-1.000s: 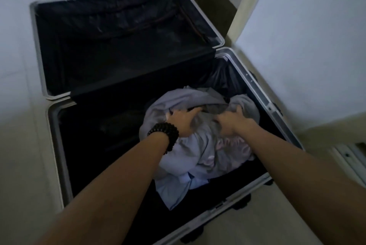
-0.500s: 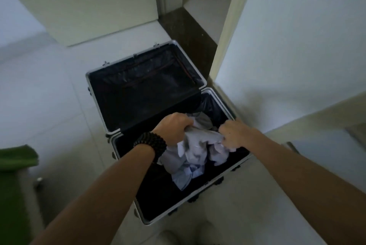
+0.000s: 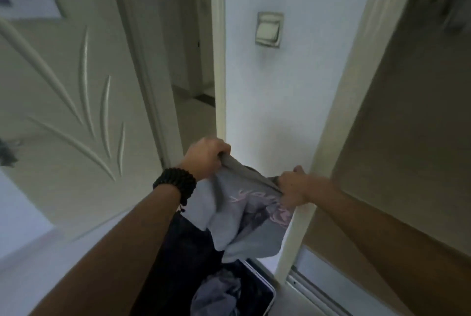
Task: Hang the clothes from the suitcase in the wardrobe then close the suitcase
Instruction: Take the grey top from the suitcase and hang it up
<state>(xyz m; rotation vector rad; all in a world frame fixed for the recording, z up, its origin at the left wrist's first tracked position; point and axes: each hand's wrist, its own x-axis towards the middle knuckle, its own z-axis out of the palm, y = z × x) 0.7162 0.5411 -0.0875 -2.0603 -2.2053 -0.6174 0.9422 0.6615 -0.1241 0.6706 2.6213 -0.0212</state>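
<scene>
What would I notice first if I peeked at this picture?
First, a grey T-shirt with pink writing, held up in the middle by the left hand and right hand. Below it lies the open suitcase with more grey clothes inside. A black bead bracelet circles the left wrist.

The pale floor [image 3: 38, 272] carries the open suitcase [image 3: 267, 298], with grey clothes [image 3: 216, 295] lying inside it.
</scene>
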